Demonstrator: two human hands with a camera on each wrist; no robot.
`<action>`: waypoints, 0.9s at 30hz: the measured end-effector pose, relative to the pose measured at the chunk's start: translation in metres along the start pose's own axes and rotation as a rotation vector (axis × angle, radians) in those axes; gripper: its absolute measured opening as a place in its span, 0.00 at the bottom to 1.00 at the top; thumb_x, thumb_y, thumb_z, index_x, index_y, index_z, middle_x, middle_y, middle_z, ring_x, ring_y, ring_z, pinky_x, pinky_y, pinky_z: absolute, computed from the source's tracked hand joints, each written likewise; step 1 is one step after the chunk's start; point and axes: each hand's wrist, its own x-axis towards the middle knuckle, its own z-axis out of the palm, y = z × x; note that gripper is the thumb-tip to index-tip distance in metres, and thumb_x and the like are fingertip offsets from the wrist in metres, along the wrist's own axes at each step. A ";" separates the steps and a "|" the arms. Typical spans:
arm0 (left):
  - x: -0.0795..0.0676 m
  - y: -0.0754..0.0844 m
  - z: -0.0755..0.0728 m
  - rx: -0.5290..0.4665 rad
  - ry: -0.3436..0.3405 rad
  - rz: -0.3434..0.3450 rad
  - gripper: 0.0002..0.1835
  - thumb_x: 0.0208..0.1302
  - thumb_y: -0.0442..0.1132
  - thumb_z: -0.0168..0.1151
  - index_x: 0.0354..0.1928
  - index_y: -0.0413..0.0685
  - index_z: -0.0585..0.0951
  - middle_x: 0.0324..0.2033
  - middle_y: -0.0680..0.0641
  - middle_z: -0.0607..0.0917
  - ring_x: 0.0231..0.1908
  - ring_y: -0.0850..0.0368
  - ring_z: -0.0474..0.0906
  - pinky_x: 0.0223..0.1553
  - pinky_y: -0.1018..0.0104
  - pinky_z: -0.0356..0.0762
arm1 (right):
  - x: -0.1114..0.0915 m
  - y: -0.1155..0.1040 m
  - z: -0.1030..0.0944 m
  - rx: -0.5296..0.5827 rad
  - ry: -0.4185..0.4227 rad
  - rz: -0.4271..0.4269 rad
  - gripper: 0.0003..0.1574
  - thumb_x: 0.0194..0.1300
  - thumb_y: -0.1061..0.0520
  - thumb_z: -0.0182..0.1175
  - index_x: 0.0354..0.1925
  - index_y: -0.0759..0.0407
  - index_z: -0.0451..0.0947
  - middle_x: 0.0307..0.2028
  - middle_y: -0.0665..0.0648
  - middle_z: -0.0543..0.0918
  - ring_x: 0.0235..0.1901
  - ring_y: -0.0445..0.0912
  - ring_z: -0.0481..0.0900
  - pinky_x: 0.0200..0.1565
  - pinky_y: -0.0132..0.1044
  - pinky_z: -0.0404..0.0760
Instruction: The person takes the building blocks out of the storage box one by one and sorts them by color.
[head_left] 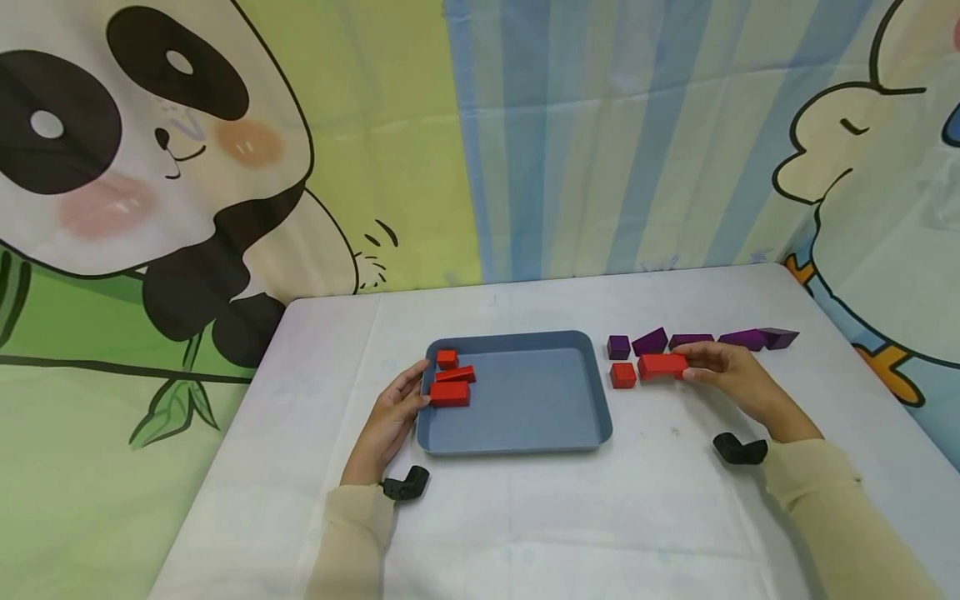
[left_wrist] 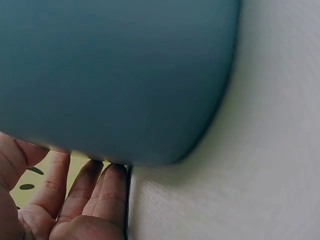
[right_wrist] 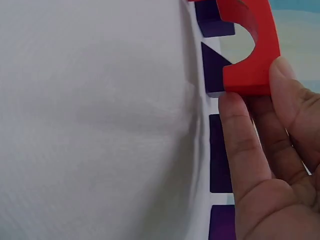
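My right hand (head_left: 723,375) pinches one end of a red arch block (head_left: 662,365) between thumb and fingers. The right wrist view shows the half-round cut in this arch block (right_wrist: 267,60). Just left of it lies a red cube (head_left: 622,375). At the far left, my left hand (head_left: 390,417) touches the left rim of a blue-grey tray (head_left: 525,396), fingers extended against the wall. In the left wrist view the fingertips meet the tray's outer side (left_wrist: 125,90). Inside the tray, along its left side, are a small red block (head_left: 447,359), a flat red piece (head_left: 455,374) and a larger red block (head_left: 449,394).
Behind the red blocks runs a row of purple blocks: a cube (head_left: 618,347), a triangular piece (head_left: 650,342), a long flat piece (head_left: 692,340) and others farther right (head_left: 742,339). A white cloth (head_left: 555,525) covers the table. A printed curtain (head_left: 570,142) hangs behind.
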 end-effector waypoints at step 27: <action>-0.002 0.003 -0.002 0.010 -0.018 -0.011 0.38 0.71 0.23 0.58 0.83 0.40 0.64 0.84 0.40 0.60 0.83 0.45 0.55 0.70 0.72 0.71 | 0.002 -0.046 0.001 -0.047 -0.005 -0.080 0.27 0.80 0.59 0.62 0.69 0.72 0.76 0.67 0.75 0.79 0.64 0.57 0.81 0.54 0.23 0.81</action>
